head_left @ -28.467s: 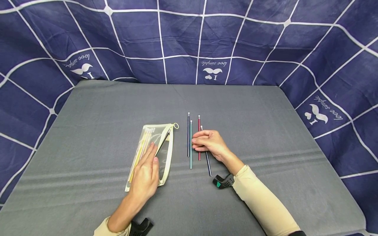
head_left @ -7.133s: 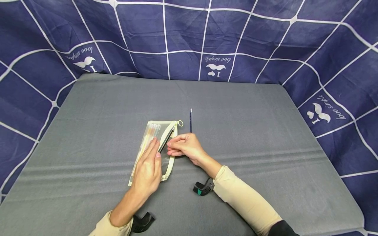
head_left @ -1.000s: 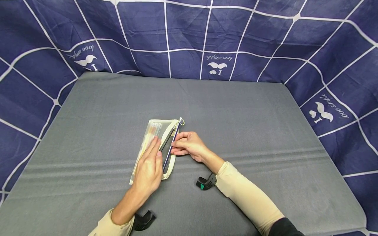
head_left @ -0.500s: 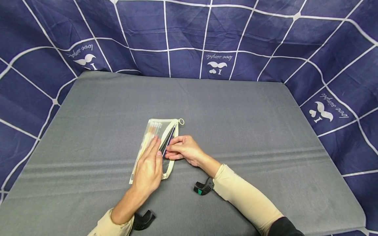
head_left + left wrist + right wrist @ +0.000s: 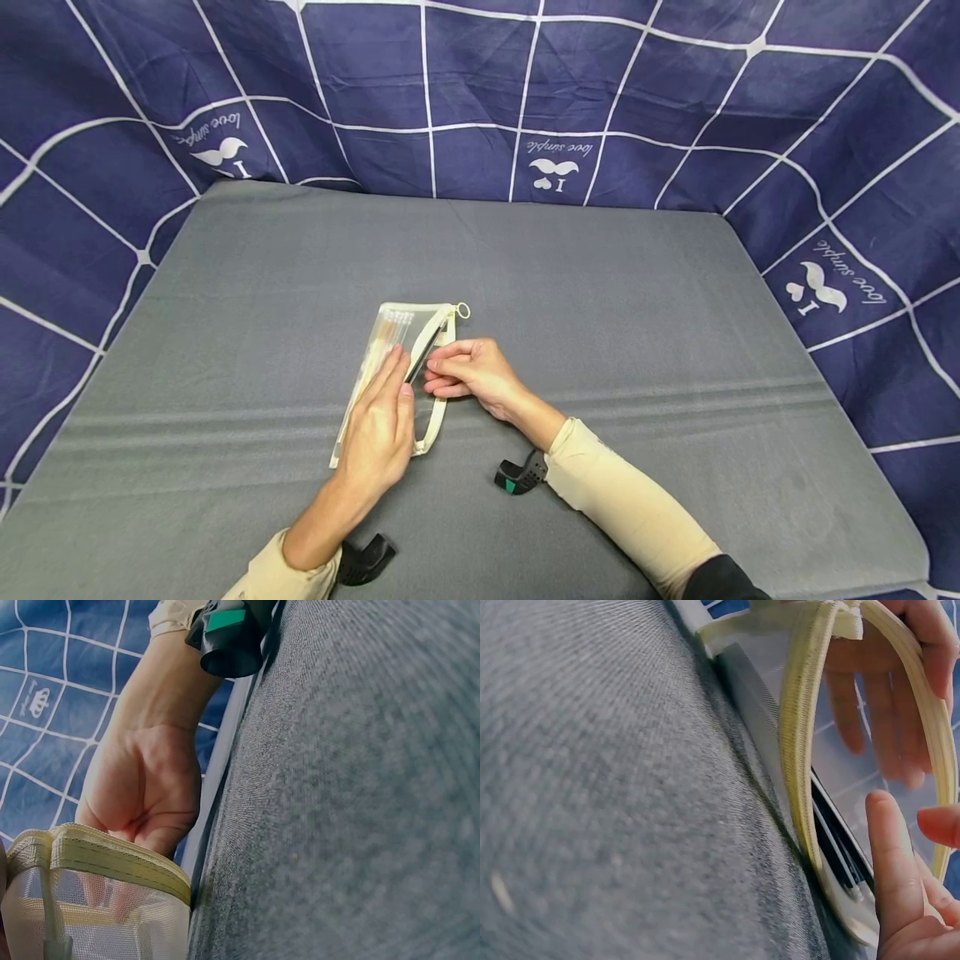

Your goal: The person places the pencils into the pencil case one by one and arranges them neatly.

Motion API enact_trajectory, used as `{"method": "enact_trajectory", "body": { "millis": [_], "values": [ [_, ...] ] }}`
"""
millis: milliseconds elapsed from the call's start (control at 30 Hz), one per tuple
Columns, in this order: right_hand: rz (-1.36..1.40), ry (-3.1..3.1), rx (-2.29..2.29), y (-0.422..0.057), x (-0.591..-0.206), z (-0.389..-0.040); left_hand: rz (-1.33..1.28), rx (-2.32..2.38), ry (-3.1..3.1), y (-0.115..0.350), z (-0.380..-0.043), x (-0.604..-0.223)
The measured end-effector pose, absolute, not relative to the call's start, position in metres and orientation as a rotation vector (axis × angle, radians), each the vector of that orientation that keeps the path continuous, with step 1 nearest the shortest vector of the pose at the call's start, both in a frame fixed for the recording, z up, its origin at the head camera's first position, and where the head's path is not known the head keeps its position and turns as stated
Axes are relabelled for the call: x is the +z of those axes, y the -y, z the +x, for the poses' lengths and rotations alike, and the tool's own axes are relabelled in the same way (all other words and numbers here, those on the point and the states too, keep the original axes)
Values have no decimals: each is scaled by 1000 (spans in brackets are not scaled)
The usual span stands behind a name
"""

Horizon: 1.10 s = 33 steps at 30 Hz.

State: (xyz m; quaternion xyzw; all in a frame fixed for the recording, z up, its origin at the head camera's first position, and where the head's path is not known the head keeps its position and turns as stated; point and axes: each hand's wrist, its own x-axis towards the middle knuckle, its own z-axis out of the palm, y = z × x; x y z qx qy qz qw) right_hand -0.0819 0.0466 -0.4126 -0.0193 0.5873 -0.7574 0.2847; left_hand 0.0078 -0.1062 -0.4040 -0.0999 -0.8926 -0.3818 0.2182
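A clear pencil pouch (image 5: 429, 312) with a pale yellow border lies unzipped on the grey surface, its opening facing right. White-and-yellow sticks show through its left side, partly under the left hand. My left hand (image 5: 375, 425) rests on the pouch with straight fingers. At the opening is my right hand (image 5: 476, 377); in the right wrist view its finger (image 5: 892, 855) and thumb stand apart with nothing between them. Dark pencils (image 5: 836, 840) lie inside along the pouch's lower side. In the left wrist view, the right fingers show through the mesh (image 5: 97, 900).
A padded grey table (image 5: 600, 292) spreads all round the pouch. Blue cloth (image 5: 480, 92) with white grid lines hangs behind it and at both sides. Black wrist cameras (image 5: 521, 472) sit low beside each forearm.
The right hand moved a dark blue pencil into the pouch's opening and has let it go. Several pencils that lay on the table earlier are gone from it. The left hand stayed in place.
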Motion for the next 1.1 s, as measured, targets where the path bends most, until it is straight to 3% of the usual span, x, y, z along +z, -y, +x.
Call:
{"method": "enact_trajectory", "body": {
  "millis": [500,800,1100],
  "values": [
    [-38,-1907,-2192,-128,-380,-122,-342,-1059,2618,100,8,-403],
    [-418,-2814,-1448,-168,-377,-102,-439,-924,2764,101,11,-400],
    [-716,-3126,-767,-204,-371,-70,-509,-412,2829,134,2,-377]
  ]
}}
